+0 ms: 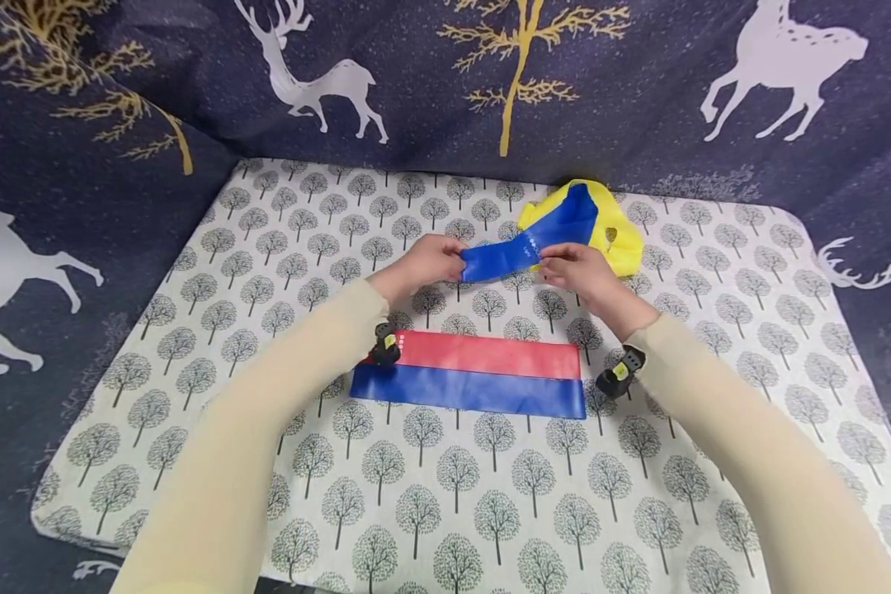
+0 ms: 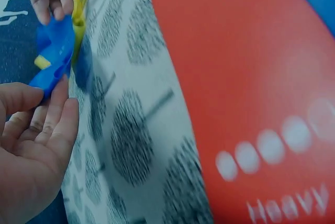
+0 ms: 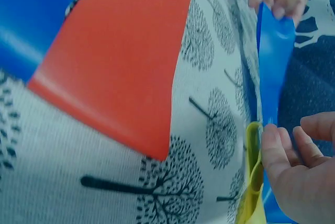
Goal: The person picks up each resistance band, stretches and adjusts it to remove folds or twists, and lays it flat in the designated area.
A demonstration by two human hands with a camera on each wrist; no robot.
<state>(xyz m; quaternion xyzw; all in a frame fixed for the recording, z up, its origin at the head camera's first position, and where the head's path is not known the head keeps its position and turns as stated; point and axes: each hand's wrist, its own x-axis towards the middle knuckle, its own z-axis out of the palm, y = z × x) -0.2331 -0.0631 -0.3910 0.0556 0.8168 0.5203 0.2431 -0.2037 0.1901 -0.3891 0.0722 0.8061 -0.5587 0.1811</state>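
A blue resistance band (image 1: 499, 259) with small white lettering is stretched between my two hands above the far part of the table. My left hand (image 1: 434, 260) pinches its left end between thumb and fingers. Farther along, by the lettering, my right hand (image 1: 581, 274) pinches the band. Beyond that hand the band widens and lies against a crumpled yellow sheet-like piece (image 1: 618, 224); whether this is a band or a pouch I cannot tell. In the right wrist view, the yellow folds (image 3: 254, 182) hang right beside the right fingers.
Nearer to me, a red resistance band (image 1: 483, 355) marked "Heavy" lies flat on the tree-print cloth (image 1: 416, 470). A second blue band (image 1: 468, 391) lies along its near edge. A dark curtain (image 1: 416, 49) with deer and trees stands behind the table.
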